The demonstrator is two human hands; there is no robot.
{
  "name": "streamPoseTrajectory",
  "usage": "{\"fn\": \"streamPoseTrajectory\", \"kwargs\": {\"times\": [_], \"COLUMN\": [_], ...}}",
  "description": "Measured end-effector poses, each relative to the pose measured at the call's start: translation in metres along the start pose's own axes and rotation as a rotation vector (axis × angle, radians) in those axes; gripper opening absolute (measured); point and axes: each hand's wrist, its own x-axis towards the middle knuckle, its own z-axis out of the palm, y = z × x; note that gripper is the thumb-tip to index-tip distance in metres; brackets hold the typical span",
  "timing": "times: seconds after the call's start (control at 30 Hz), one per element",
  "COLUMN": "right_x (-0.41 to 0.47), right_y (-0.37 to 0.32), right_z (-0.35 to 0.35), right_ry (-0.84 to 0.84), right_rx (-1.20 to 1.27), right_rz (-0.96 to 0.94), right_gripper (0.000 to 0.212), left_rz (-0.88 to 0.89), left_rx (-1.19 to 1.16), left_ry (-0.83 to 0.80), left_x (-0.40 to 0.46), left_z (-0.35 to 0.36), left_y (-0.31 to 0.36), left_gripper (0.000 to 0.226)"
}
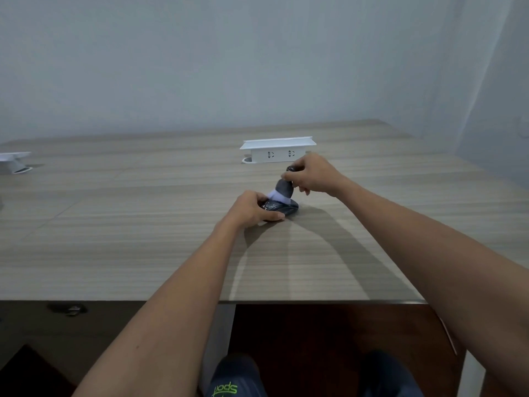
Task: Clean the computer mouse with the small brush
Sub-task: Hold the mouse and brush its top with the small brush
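Brushing a mouse on the desk (pixel 143 253)

In the middle of the frame, the left hand (pixel 252 209) is closed around the dark mouse (pixel 287 209). The right hand (pixel 310 174) is closed on the small brush (pixel 283 189), white bristles touching the mouse. A white socket box (pixel 277 150) sits just behind.

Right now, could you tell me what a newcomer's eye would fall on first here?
Mid-table, the right hand presses a small brush, white bristles down, onto a dark computer mouse that the left hand steadies on the wood-grain table. Just behind them stands a raised white socket box.
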Motion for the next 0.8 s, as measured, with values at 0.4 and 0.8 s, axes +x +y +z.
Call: {"fn": "streamPoseTrajectory", "kwargs": {"times": [0.4, 0.8], "right_x": [-0.003, -0.012], "right_y": [0.002, 0.011], "right_z": [-0.003, -0.004], "right_ry": [-0.008, 0.017], "right_rx": [0.059, 0.004], "right_rz": [0.032, 0.051], "right_gripper": [0.022, 0.023], "left_rz": [-0.009, 0.009], "left_rx": [0.007, 0.009], "left_ry": [0.023, 0.059], "left_x": [0.001, -0.003], "left_z": [0.002, 0.004], "left_y": [0.000, 0.002], "left_gripper": [0.043, 0.045]}}
